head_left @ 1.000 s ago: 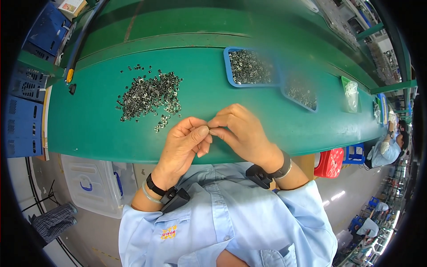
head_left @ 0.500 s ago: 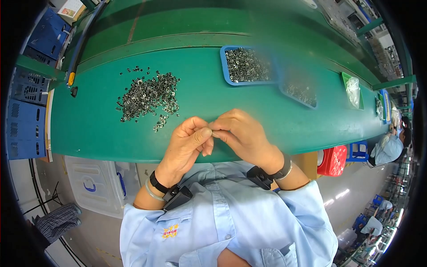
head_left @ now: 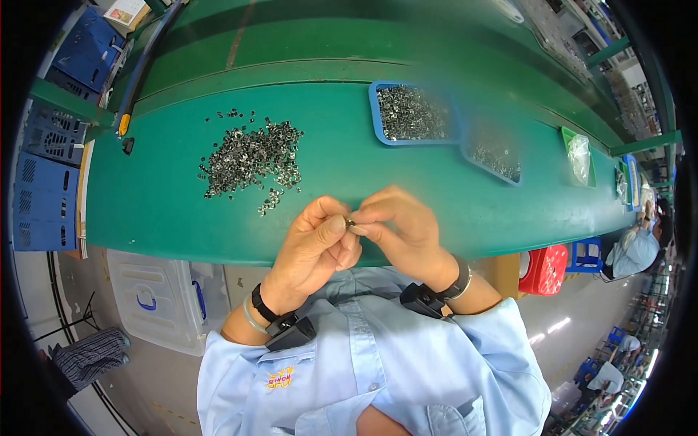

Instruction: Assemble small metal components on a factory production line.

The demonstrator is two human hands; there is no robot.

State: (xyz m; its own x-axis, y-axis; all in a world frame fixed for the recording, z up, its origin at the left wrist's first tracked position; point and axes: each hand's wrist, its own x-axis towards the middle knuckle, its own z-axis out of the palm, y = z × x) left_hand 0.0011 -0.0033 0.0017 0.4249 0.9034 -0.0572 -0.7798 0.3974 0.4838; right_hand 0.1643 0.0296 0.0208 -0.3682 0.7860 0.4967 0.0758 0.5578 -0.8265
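Near the table's front edge, my left hand and my right hand meet fingertip to fingertip. Between their pinched fingers shows a small dark metal piece; its exact shape is mostly hidden. Beyond my left hand a loose pile of small shiny metal parts lies on the green table, with a short tail of parts reaching toward the hand. Farther off, a blue tray holds many similar parts. Against its right side stands a second tray of parts, blurred by a smear in the picture.
To the right, a green tray carries a clear plastic bag. Blue crates stack up at the left. A lidded clear bin and a red stool stand below the table edge. A co-worker sits far right.
My fingertips have opened slightly, and the dark metal piece between them now shows. Both hands sit a little lower. The table scene has shifted slightly in the picture.
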